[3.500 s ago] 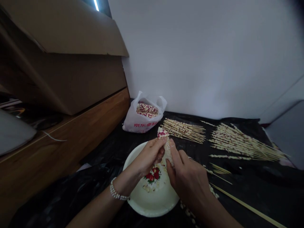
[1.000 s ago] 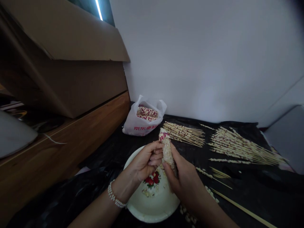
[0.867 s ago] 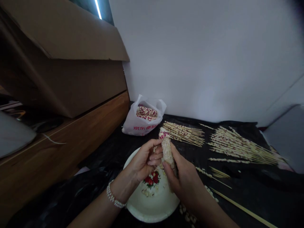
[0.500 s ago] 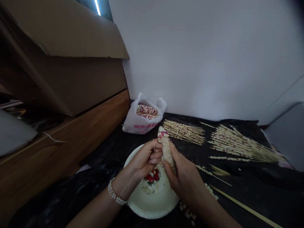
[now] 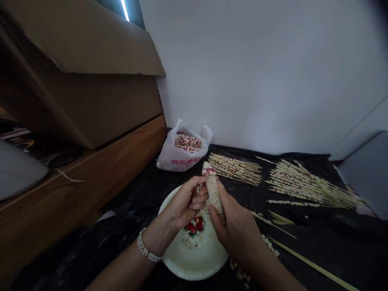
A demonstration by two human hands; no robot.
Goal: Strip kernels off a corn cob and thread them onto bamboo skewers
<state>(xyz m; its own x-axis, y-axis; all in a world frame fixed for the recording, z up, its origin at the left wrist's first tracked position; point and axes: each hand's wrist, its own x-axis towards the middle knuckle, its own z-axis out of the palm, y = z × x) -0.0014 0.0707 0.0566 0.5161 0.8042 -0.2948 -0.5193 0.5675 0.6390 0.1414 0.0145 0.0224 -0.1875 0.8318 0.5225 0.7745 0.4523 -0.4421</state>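
Note:
My right hand (image 5: 235, 220) is wrapped round a corn cob (image 5: 214, 196) that tilts upward over the bowl. Most of the cob is stripped pale, with white and purple kernels left near its top end. Against the cob's left side, my left hand (image 5: 184, 202) is closed, its thumb at the edge of the remaining kernels. A few loose corn kernels (image 5: 199, 188) show in its curled fingers. Below both hands stands a white bowl (image 5: 194, 266) with a red flower print and some kernels in the bottom.
Behind the bowl, a white plastic bag (image 5: 169, 155) holds speckled corn cobs. Skewers threaded with kernels (image 5: 235, 167) lie to the right, with a larger bundle of skewers (image 5: 297, 182) beyond. Bare sticks (image 5: 280, 218) lie nearer. A cardboard box (image 5: 100, 105) stands at left on a wooden ledge (image 5: 121, 157).
My left thumb has shifted slightly up along the cob, and kernels now show in the left fingers. The right hand keeps its hold on the cob.

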